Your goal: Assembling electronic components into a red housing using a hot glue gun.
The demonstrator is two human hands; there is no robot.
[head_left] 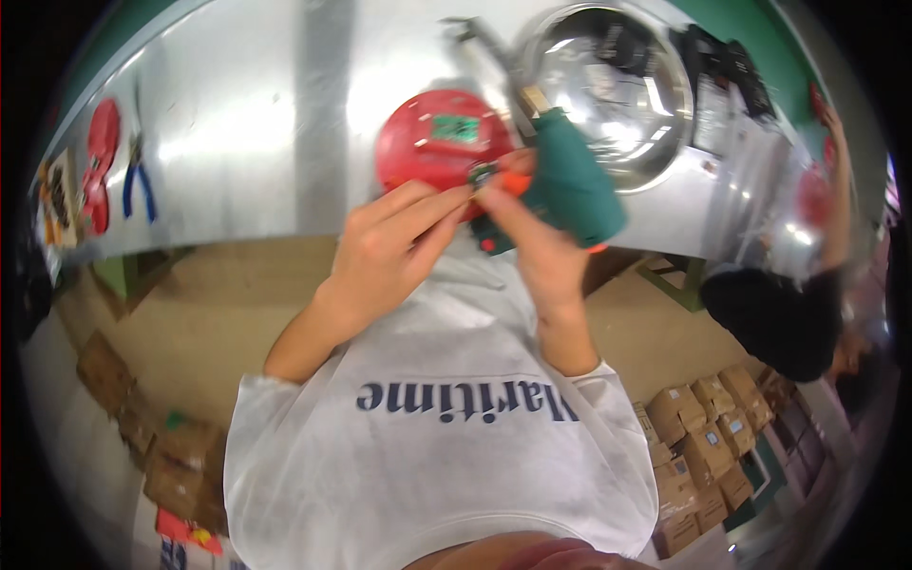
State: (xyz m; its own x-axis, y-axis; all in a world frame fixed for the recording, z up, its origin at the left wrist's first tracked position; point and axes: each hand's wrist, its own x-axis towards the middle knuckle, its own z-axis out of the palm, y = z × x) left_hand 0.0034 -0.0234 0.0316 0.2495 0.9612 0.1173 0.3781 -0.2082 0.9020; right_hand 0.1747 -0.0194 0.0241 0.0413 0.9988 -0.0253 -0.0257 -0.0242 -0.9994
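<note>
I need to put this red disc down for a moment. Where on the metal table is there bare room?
The widest bare patch of the metal table lies between the blue-handled pliers and the red disc. Around the steel bowl and the dark parts to its right it is crowded.

small dark part point(482, 174) pinched between fingers point(446, 201) too blurred to identify
</note>
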